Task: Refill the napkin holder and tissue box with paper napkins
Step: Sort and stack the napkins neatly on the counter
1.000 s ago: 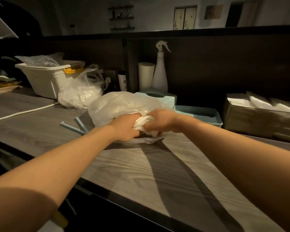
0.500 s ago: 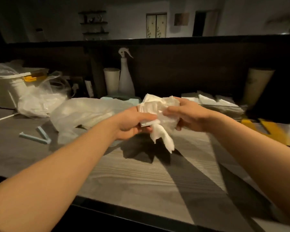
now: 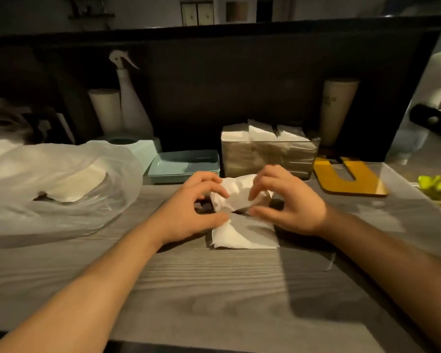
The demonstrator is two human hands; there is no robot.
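Observation:
A crumpled bunch of white paper napkins [image 3: 237, 193] rests on a flat napkin [image 3: 242, 235] on the grey wooden counter [image 3: 214, 289]. My left hand [image 3: 194, 212] holds the bunch's left side between curled fingers and thumb. My right hand [image 3: 290, 202] pinches its right side the same way. Just behind stands the clear napkin holder [image 3: 267, 159] with white napkins sticking out of its top. The pale teal tissue box [image 3: 140, 147] stands at the back left, its open teal tray [image 3: 183, 165] beside it.
A clear plastic bag [image 3: 61, 179] with more napkins lies on the left. A spray bottle [image 3: 130, 98] and a paper roll [image 3: 106, 110] stand at the dark back wall. A yellow board [image 3: 349, 178] and a tall paper cup [image 3: 337, 108] are right of the holder.
Both hands drew the napkins out of the plastic bag, carried them to the right and brought them down onto the counter in front of the holder.

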